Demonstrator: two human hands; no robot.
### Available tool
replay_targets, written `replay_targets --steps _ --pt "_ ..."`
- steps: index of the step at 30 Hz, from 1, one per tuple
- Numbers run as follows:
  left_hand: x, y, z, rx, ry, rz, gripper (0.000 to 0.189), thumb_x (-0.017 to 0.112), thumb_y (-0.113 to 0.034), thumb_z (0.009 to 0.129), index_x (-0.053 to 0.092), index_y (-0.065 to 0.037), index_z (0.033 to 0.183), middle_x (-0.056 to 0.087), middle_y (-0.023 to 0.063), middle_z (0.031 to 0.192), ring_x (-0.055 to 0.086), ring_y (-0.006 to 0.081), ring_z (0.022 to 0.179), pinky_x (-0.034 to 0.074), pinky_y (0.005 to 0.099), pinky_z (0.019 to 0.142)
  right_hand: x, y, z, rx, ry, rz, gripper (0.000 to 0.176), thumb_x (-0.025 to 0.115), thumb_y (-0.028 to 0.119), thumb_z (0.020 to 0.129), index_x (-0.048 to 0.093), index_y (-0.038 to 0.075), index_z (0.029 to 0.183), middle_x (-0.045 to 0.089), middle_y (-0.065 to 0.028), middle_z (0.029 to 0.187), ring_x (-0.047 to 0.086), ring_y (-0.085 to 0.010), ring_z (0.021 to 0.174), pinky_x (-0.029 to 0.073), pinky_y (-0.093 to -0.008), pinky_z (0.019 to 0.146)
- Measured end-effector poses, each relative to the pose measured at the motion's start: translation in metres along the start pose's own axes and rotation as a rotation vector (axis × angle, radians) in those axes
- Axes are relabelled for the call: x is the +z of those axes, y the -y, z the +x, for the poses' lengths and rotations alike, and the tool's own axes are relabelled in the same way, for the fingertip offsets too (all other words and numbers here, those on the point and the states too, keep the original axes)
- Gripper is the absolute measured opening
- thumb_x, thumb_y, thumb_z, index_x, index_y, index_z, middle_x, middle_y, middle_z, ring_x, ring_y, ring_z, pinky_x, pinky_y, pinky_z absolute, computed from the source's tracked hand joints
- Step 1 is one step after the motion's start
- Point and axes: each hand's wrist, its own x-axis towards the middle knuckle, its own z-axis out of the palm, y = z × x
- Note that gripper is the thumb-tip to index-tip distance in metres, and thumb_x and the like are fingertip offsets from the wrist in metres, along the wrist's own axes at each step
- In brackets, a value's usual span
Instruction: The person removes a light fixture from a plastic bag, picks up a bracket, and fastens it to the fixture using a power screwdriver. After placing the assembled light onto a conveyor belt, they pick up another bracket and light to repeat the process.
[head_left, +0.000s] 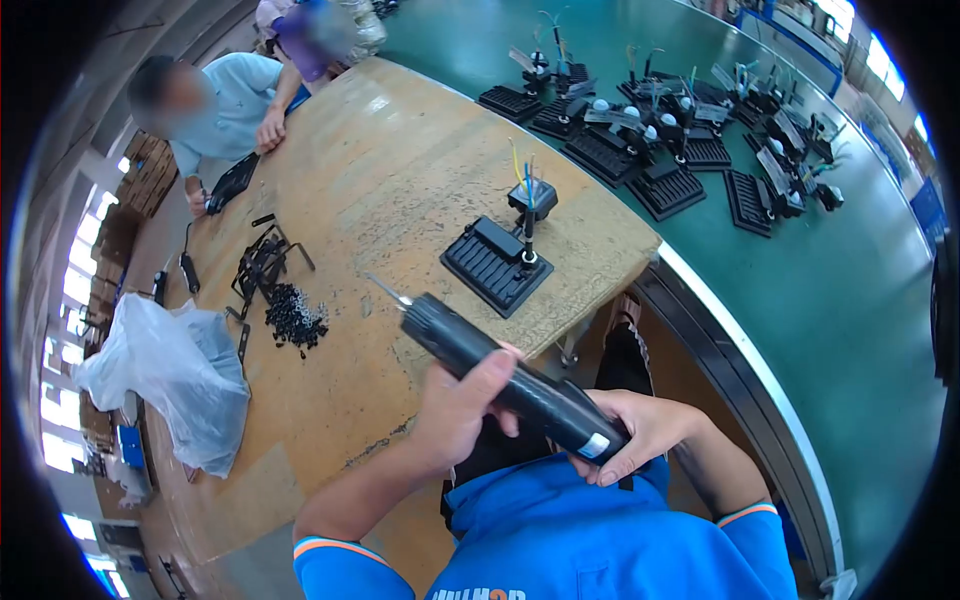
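Both my hands are closed around a black electric screwdriver, held over my lap at the table's edge. My left hand wraps its front half, behind the thin metal bit that points up and left over the wood. My right hand grips the rear end, near a pale label. Beyond the tool's tip, a black finned lamp housing lies on the table. Attached to it is a small black sensor head, with yellow and blue wires sticking up.
On the wooden table are a pile of small black screws, black brackets and a clear plastic bag. Several similar lamp units stand on the green conveyor. Opposite, a person handles a black part.
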Motion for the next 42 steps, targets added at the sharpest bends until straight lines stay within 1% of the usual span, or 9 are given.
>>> replay_targets --steps 6,8,10,14,20,23,28,34,42 --pt "-0.021 -0.005 -0.009 0.034 0.069 -0.111 0.025 0.056 -0.024 0.088 0.054 -0.002 0.100 0.060 0.0126 0.075 0.057 0.0158 0.051 0.049 0.0260 0.046 -0.010 -0.001 -0.009 -0.021 0.027 -0.488 0.078 0.078 0.034 0.070 0.040 0.002 0.129 0.058 -0.0038 0.086 0.054 -0.0100 0.080 0.044 -0.0264 0.073" --pt "-0.018 0.000 -0.011 -0.025 0.103 0.080 0.036 0.054 -0.036 0.087 0.050 -0.005 0.106 0.059 0.0106 0.077 0.058 0.0151 0.055 0.047 0.0255 0.045 -0.008 -0.005 -0.003 0.040 0.071 -0.228 0.085 0.080 0.031 0.067 0.035 0.001 0.133 0.057 -0.0091 0.102 0.056 -0.0141 0.087 0.045 -0.0287 0.077" --pt "-0.008 -0.002 -0.011 -0.017 0.112 0.083 0.022 0.057 -0.020 0.087 0.055 -0.005 0.103 0.060 0.0085 0.084 0.057 0.0121 0.055 0.047 0.0224 0.047 0.027 0.011 0.016 -0.139 -0.326 -0.174 0.084 0.081 0.025 0.065 0.036 0.000 0.132 0.056 -0.0128 0.111 0.057 -0.0189 0.098 0.045 -0.0310 0.084" --pt "0.003 -0.003 -0.005 -0.019 0.073 0.005 0.025 0.059 -0.015 0.087 0.053 0.000 0.106 0.060 0.0090 0.084 0.056 0.0112 0.055 0.046 0.0226 0.048 0.046 0.025 0.029 -0.210 -0.659 -0.966 0.070 0.073 0.011 0.066 0.039 0.001 0.126 0.058 -0.0217 0.104 0.060 -0.0345 0.098 0.048 -0.0366 0.083" --pt "-0.007 -0.004 -0.002 0.320 0.442 0.159 0.059 0.071 -0.010 0.076 0.039 0.000 0.125 0.058 0.0110 0.097 0.061 0.0149 0.074 0.051 0.0268 0.066 0.001 0.001 0.014 0.098 0.009 0.156 0.052 0.070 0.007 0.067 0.046 0.001 0.113 0.056 -0.0065 0.084 0.057 -0.0119 0.066 0.047 -0.0241 0.058" --pt "0.000 -0.015 -0.002 0.044 0.489 0.031 0.042 0.068 -0.007 0.080 0.047 -0.002 0.116 0.057 0.0084 0.103 0.057 0.0114 0.084 0.050 0.0246 0.070 -0.011 -0.013 0.019 0.080 0.186 0.403 0.059 0.076 0.017 0.065 0.046 0.000 0.113 0.056 -0.0082 0.083 0.058 -0.0130 0.066 0.048 -0.0242 0.058" --pt "0.003 0.003 0.009 0.052 0.050 -0.003 0.027 0.062 -0.017 0.085 0.045 -0.005 0.102 0.061 0.0160 0.089 0.052 0.0128 0.046 0.042 0.0215 0.036 -0.009 0.005 0.013 0.033 -0.015 0.301 0.063 0.073 0.024 0.072 0.043 0.001 0.122 0.058 -0.0105 0.094 0.062 -0.0164 0.082 0.049 -0.0275 0.071" --pt "-0.004 -0.003 0.006 0.118 -0.076 0.049 0.024 0.060 -0.018 0.086 0.043 -0.008 0.099 0.060 0.0167 0.090 0.049 0.0126 0.044 0.038 0.0208 0.032 0.005 -0.001 0.018 -0.212 -0.559 -0.868 0.053 0.070 0.013 0.070 0.047 -0.001 0.115 0.060 -0.0124 0.095 0.060 -0.0213 0.089 0.047 -0.0340 0.078" --pt "-0.001 -0.021 0.002 0.299 0.363 0.153 0.071 0.071 -0.001 0.074 0.029 -0.002 0.131 0.047 0.0155 0.122 0.056 0.0139 0.093 0.051 0.0272 0.077 -0.014 0.006 0.018 -0.248 -0.395 -0.677 0.038 0.066 0.005 0.064 0.054 0.001 0.101 0.059 -0.0121 0.077 0.061 -0.0200 0.073 0.047 -0.0297 0.067"
